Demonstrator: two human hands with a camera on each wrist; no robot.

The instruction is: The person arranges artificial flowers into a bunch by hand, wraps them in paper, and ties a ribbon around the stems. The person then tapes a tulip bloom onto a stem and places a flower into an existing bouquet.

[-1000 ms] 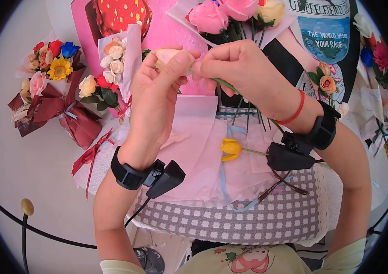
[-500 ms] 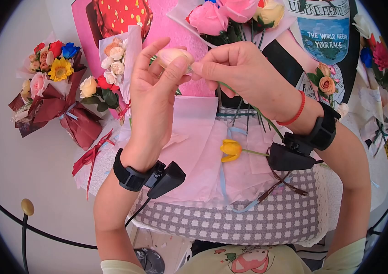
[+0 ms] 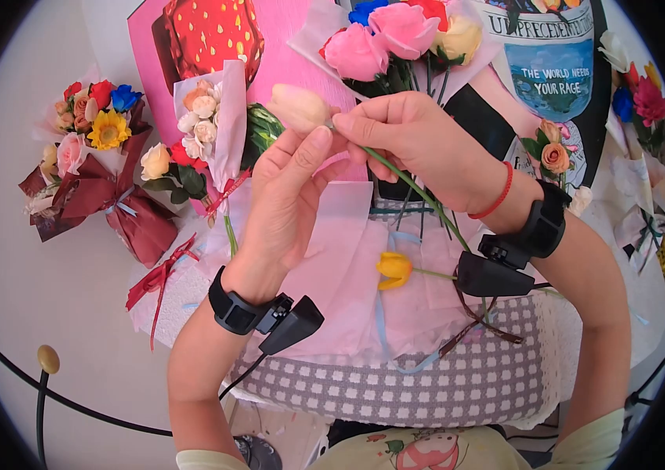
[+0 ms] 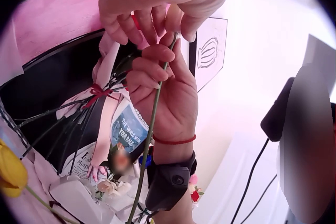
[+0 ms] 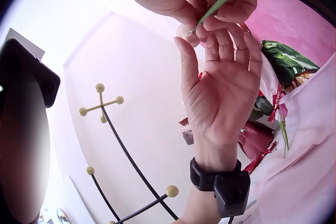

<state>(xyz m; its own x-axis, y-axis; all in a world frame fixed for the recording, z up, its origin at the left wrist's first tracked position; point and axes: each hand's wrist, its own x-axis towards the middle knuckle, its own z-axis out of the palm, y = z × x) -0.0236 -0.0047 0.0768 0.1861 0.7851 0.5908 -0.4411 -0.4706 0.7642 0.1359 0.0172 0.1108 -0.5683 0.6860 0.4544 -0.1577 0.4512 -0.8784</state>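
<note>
A cream-pink tulip [image 3: 299, 108] is held up over the table, its green stem [image 3: 436, 202] slanting down toward my right forearm. My right hand [image 3: 420, 145] pinches this stem just below the bloom. Against the base of the bloom, my left hand [image 3: 289, 180] has its thumb and fingertips close to the pinch. Its fingers are mostly straight and its palm shows in the right wrist view. In the left wrist view the left hand largely hides the bloom. A yellow tulip [image 3: 393, 270] lies on pink wrapping paper [image 3: 332, 266] below the hands.
A dark red wrapped bouquet [image 3: 125, 211] lies at the left, beside a smaller bouquet in pale paper [image 3: 227, 125]. Large pink roses [image 3: 403, 30] stand at the back. A blue ribbon [image 3: 383, 329] and a brown ribbon [image 3: 466, 333] trail over the checked cloth [image 3: 395, 392].
The left hand has slid down from around the bloom to its base, uncovering the bloom. Both hands sit slightly lower in view, the right hand still pinching the stem.
</note>
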